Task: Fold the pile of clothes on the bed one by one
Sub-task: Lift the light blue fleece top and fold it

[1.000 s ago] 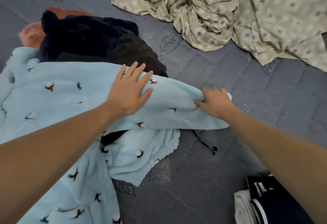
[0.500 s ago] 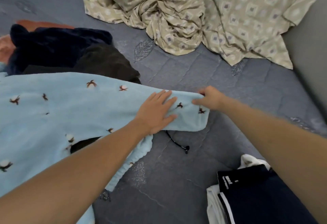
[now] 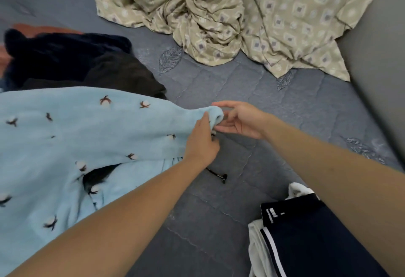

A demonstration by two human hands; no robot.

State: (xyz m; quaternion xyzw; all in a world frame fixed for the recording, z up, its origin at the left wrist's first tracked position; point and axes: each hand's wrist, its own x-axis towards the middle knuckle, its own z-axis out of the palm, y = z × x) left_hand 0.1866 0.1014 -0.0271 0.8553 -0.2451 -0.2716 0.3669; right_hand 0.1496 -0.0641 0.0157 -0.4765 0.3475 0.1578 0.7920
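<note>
Pinching the fluffy pale-blue, cotton-sprigged garment point(image 3: 72, 136), left grip point(image 3: 202, 143); right grip point(image 3: 238, 119) relaxed.

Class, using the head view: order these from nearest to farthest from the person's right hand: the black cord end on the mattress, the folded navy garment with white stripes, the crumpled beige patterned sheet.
From the right hand:
1. Black cord end, just below the hand, on the mattress.
2. Beige patterned sheet, beyond the hand, at the top.
3. Folded navy garment, bottom right corner.
The last two are fairly close; image position alone can't settle them firmly.

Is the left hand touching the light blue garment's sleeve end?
Touching: the head view shows the left hand gripping the light blue garment at its sleeve end.
</note>
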